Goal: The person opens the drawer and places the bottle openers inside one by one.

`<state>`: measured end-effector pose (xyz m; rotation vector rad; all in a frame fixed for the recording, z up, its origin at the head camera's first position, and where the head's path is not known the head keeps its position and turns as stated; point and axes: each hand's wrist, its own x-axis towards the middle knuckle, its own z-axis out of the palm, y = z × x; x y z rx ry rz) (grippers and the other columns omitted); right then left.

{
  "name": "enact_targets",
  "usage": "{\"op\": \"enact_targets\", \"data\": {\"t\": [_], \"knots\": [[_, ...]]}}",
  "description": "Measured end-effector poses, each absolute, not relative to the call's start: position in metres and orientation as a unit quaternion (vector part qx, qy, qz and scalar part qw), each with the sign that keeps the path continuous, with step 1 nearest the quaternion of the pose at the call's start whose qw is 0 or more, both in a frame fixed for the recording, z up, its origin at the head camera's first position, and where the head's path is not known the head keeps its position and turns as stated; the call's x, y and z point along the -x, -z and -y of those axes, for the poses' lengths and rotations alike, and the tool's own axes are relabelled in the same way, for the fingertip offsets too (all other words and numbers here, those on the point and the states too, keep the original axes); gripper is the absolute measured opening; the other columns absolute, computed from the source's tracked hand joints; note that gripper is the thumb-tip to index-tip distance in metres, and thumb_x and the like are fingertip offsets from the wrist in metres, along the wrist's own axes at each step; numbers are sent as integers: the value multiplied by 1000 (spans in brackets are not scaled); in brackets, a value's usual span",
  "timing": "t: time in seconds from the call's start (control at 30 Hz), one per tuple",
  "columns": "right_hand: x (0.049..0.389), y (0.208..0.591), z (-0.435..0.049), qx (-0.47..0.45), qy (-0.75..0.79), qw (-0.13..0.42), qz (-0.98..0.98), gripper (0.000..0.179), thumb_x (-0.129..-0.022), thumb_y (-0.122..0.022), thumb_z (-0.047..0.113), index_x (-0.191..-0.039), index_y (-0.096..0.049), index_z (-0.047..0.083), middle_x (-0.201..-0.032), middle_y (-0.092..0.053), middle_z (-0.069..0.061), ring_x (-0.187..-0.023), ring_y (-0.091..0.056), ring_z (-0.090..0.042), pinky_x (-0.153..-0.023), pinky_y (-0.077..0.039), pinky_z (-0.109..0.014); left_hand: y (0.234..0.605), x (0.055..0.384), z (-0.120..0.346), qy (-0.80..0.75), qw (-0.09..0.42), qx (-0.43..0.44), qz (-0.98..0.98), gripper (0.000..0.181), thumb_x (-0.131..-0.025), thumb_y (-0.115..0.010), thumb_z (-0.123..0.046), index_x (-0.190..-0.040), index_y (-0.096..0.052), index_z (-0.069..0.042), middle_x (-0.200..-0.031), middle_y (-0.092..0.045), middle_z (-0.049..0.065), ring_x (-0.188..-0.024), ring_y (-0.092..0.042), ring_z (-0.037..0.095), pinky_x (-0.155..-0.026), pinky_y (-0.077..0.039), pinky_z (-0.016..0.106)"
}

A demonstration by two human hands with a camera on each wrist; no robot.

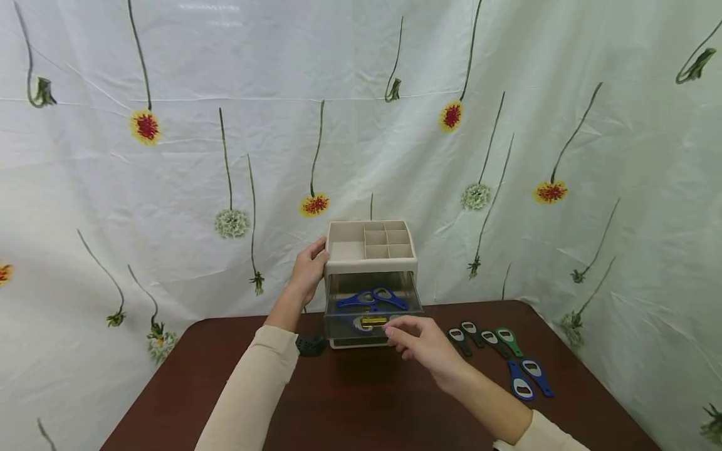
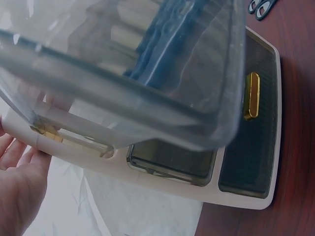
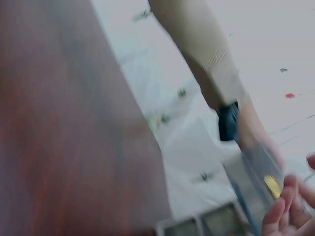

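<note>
A cream desktop drawer organizer (image 1: 372,265) with an open-topped divided tray stands at the back of the table. My left hand (image 1: 307,269) holds its upper left side, also visible at the edge of the left wrist view. The clear upper drawer (image 1: 338,326) is pulled out toward me, with several blue bottle openers (image 1: 372,298) inside. At the drawer's gold handle (image 1: 372,322), my right hand (image 1: 420,344) pinches the right end between thumb and fingers. In the right wrist view, these fingertips (image 3: 289,189) overlap the handle.
Several bottle openers lie on the dark wooden table (image 1: 338,401) to the right: green ones (image 1: 509,341) and blue ones (image 1: 536,374). A lower drawer with its own gold handle (image 2: 252,96) is closed. A flower-printed white cloth (image 1: 271,75) hangs behind the table.
</note>
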<state>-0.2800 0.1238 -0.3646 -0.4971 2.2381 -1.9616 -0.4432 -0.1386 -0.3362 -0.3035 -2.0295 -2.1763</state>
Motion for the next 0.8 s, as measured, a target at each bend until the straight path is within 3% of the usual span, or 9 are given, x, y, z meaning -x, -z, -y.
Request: {"op": "enact_targets", "data": {"t": [0.1,0.23,0.8], "knots": [[282,375,-110,104,708,121,-688,30,-105,-64,25,-119,-70,-1,-94,-65,-4,-79,-55,-16,-71,-46,-31,334,444,139,724,74,104,678,54,-111,-45,-9,-163,-31,-6,-165,-31,15,-144,-39,32,-113,-37,51],[290,389,-96,71,747,150,-644,32,-105,-62,27,-122,-68,0,-94,-63,-2,-77,-53,-14,-71,-44,-30,332,444,139,725,66,102,678,54,-111,-44,-8,-163,-29,-5,-166,-30,15,-146,-38,32,-114,-36,51],[294,395,-74,46,789,86,-606,33,-105,-64,36,-105,-72,4,-86,-62,1,-74,-45,-15,-69,-38,-30,333,444,143,743,50,110,659,55,-111,-43,-6,-164,-28,-6,-167,-28,14,-147,-36,32,-114,-36,51]]}}
